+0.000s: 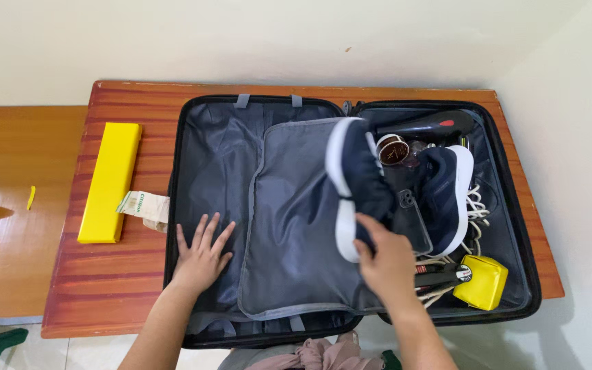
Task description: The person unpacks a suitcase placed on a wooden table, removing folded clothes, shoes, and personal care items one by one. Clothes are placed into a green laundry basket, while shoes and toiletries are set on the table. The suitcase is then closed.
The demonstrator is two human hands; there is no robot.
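A navy fabric sneaker with a white sole (354,185) is gripped at its heel by the right hand (385,264), fingers clenched around it, and held above the right half of an open black hard-shell suitcase (183,137). The left hand (200,257) is laid flat, fingers released and spread, on the grey lining (217,151) of the left half. A 2nd matching sneaker (447,195) lies inside, near a black hairdryer (436,125).
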